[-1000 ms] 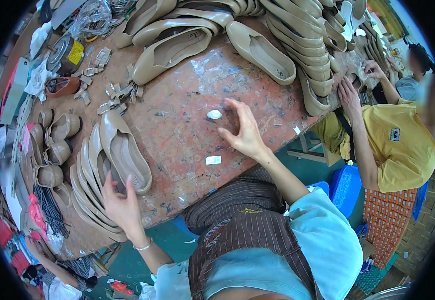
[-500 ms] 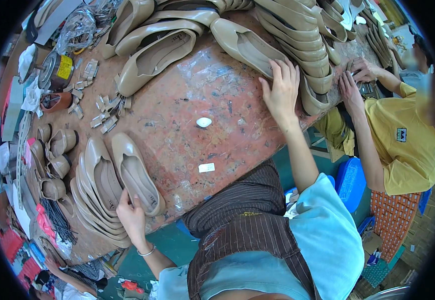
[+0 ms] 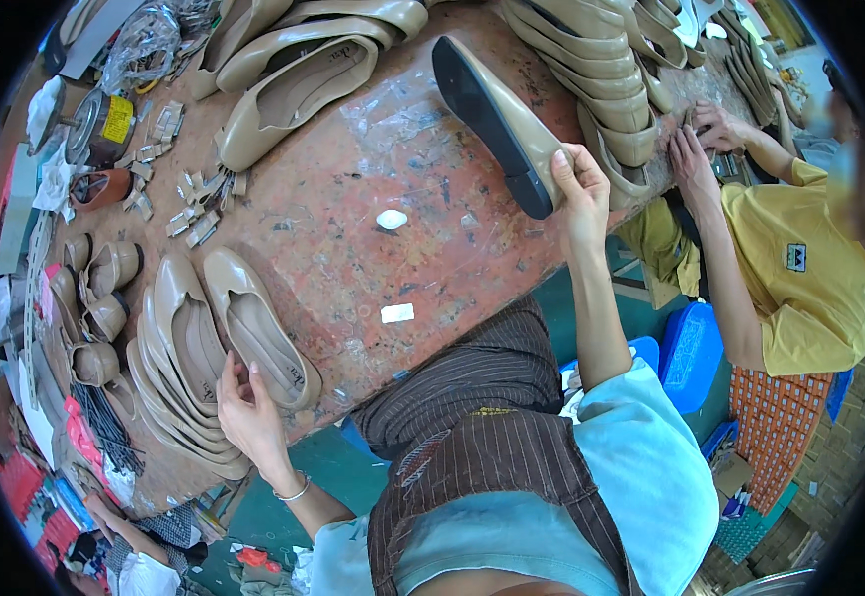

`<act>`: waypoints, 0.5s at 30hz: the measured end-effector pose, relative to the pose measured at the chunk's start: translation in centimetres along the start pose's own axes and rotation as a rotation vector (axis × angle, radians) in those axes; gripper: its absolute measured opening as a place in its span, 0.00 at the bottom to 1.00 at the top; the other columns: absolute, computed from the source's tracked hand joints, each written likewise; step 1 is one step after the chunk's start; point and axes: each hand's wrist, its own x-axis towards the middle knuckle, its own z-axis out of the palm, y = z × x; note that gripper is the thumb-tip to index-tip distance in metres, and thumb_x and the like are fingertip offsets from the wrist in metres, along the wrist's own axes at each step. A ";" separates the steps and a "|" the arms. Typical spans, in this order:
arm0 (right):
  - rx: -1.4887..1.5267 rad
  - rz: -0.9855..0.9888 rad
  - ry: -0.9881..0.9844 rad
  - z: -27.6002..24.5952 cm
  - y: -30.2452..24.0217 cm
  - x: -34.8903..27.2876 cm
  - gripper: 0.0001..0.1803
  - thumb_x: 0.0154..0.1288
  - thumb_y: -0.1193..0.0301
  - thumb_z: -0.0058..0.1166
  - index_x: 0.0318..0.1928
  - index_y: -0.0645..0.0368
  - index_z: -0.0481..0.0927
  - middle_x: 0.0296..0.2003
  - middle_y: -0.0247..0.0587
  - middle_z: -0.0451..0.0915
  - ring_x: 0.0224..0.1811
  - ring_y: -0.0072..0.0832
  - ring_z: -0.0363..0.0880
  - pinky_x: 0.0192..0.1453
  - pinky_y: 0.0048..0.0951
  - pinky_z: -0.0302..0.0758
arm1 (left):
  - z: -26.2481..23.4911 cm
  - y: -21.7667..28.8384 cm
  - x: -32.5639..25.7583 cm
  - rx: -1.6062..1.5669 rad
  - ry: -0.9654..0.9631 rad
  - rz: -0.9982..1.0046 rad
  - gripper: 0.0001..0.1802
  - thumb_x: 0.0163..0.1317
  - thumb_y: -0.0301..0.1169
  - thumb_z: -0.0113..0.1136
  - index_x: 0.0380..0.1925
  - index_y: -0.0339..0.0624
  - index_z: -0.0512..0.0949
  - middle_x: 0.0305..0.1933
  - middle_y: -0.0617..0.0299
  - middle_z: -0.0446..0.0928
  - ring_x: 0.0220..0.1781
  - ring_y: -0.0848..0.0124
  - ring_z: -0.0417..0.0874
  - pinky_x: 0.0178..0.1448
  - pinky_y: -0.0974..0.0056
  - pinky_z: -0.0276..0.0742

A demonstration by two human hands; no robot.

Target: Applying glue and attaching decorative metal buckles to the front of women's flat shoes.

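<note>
A beige flat shoe point(image 3: 512, 119) is tipped on its side in my right hand point(image 3: 583, 189), its black sole facing left. The thumb and fingers pinch it by the heel. On the left of the table, my left hand point(image 3: 250, 412) is by the heel end of another beige shoe point(image 3: 271, 348), its fingers apart and nothing gripped. Whether the fingertips touch that shoe I cannot tell. Right beside it leans a nested row of matching shoes point(image 3: 182, 343).
A stack of beige shoes point(image 3: 616, 109) stands at the right, more shoes point(image 3: 298, 94) at the back. A white oval piece point(image 3: 391, 220) and a small white label point(image 3: 396, 313) lie mid-table. Bow pieces point(image 3: 204, 204) and a tin point(image 3: 104, 127) are at left. A co-worker in yellow point(image 3: 770, 248) sits right.
My right hand has taken the shoe by its heel, lifted it and turned it so its sole shows. My left hand has shifted slightly, its fingers loosened beside the left shoe.
</note>
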 end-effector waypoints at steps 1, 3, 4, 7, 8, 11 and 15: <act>0.078 0.020 -0.037 -0.7 0.0 0.0 0.08 0.70 0.68 0.51 0.41 0.60 0.78 0.32 0.25 0.77 0.32 0.12 0.72 0.40 0.16 0.69 | 0.1 0.1 -0.1 -0.003 -0.006 0.006 0.20 0.64 0.34 0.56 0.53 0.36 0.76 0.42 0.50 0.80 0.29 0.64 0.80 0.38 0.58 0.73; 0.178 0.080 -0.042 -1.1 -0.7 -0.3 0.08 0.70 0.68 0.51 0.42 0.60 0.77 0.32 0.26 0.78 0.33 0.13 0.72 0.41 0.17 0.69 | 0.2 0.3 -0.2 0.040 -0.019 0.009 0.20 0.64 0.33 0.56 0.53 0.35 0.76 0.51 0.48 0.76 0.40 0.62 0.81 0.45 0.59 0.75; 0.287 0.145 -0.060 -1.2 -1.0 -0.5 0.08 0.71 0.68 0.50 0.43 0.60 0.77 0.33 0.27 0.78 0.34 0.14 0.73 0.43 0.18 0.70 | 0.4 0.0 -0.4 0.039 -0.021 0.011 0.20 0.64 0.33 0.56 0.53 0.35 0.76 0.51 0.48 0.76 0.40 0.62 0.81 0.45 0.59 0.75; 0.337 0.192 -0.118 -1.9 -1.6 -0.7 0.10 0.72 0.68 0.47 0.45 0.60 0.76 0.37 0.32 0.80 0.37 0.16 0.77 0.46 0.20 0.72 | 1.1 -0.3 -1.0 -0.015 0.099 0.137 0.19 0.63 0.31 0.57 0.53 0.35 0.76 0.55 0.48 0.74 0.51 0.58 0.78 0.54 0.59 0.73; 0.372 0.225 -0.150 -2.0 -1.9 -0.9 0.11 0.72 0.67 0.46 0.45 0.61 0.76 0.38 0.33 0.81 0.38 0.17 0.78 0.47 0.21 0.72 | 1.0 0.5 -1.3 -0.056 0.134 0.172 0.18 0.63 0.30 0.57 0.52 0.35 0.76 0.57 0.49 0.73 0.55 0.56 0.76 0.58 0.59 0.71; 0.433 0.257 -0.197 -2.2 -2.5 -1.1 0.12 0.72 0.67 0.45 0.46 0.61 0.76 0.40 0.36 0.82 0.40 0.19 0.79 0.47 0.22 0.74 | 1.1 1.7 -2.2 -0.178 0.166 0.229 0.18 0.62 0.28 0.57 0.52 0.35 0.77 0.58 0.49 0.72 0.59 0.56 0.74 0.62 0.57 0.68; 0.454 0.261 -0.175 -2.5 -4.0 -1.9 0.12 0.72 0.67 0.45 0.47 0.62 0.76 0.40 0.37 0.82 0.40 0.19 0.79 0.47 0.22 0.74 | 1.3 4.0 -3.3 -0.352 0.134 0.297 0.17 0.62 0.25 0.56 0.51 0.35 0.77 0.57 0.50 0.74 0.59 0.57 0.74 0.64 0.56 0.65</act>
